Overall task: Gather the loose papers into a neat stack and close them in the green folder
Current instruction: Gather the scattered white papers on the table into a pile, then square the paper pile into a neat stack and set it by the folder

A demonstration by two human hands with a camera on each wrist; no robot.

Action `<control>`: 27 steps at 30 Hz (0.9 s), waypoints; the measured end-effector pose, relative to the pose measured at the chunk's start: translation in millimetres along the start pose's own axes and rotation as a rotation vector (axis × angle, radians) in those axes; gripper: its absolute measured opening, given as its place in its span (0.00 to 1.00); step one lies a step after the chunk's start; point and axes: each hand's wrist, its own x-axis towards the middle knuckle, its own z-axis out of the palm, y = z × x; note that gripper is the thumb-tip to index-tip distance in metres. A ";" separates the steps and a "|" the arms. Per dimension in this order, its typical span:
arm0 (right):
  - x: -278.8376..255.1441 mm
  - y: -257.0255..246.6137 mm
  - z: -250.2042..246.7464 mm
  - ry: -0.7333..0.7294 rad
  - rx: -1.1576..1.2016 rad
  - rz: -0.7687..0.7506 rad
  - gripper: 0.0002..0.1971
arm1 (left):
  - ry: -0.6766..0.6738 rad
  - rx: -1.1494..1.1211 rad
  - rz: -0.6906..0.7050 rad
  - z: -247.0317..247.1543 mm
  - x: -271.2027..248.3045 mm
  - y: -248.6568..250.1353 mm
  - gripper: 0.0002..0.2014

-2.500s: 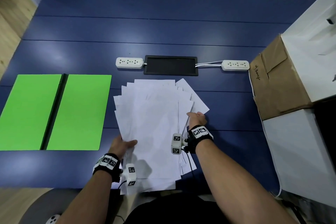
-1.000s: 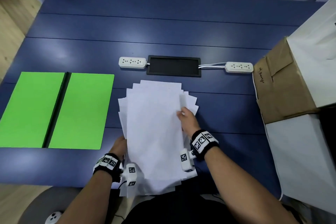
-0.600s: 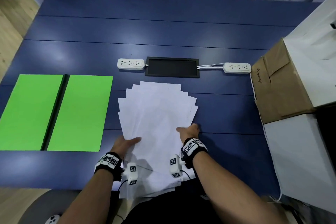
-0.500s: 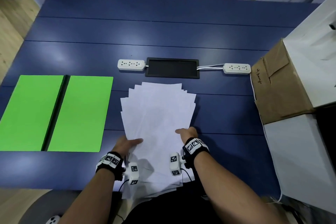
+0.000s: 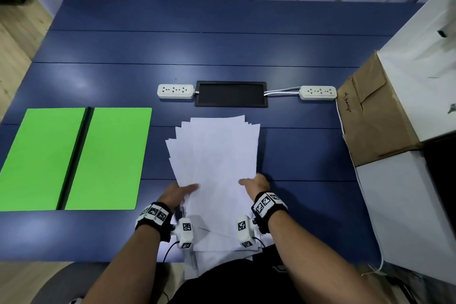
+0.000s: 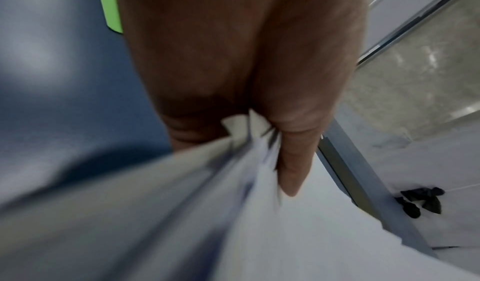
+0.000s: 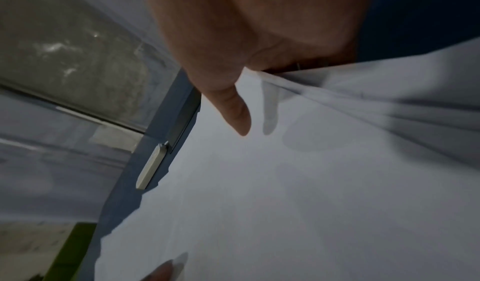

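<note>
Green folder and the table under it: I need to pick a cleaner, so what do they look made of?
The green folder looks like matte card or thin plastic: flat, even colour, no glare, dark spine strip. The table looks like blue-painted or laminated board with a satin finish: soft light reflections, straight seams between planks. Neither is certain.

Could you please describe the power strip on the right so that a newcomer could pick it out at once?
Start at the blue table and find the black rectangular panel set into its middle. The power strip lies just right of it, joined by white cables, beside the cardboard box; its twin lies left of the panel.
</note>
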 end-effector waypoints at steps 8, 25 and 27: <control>-3.5 -0.1 0.0 -0.123 0.150 -0.091 0.09 | 0.074 -0.079 -0.048 0.5 12.3 -4.8 0.31; 10.0 0.8 -10.9 -0.159 0.200 -0.018 0.13 | 0.082 -0.072 0.095 16.8 -0.6 9.2 0.16; 5.5 -7.5 -20.6 -0.145 0.234 -0.055 0.15 | 0.108 -0.066 0.130 19.4 -8.4 23.2 0.16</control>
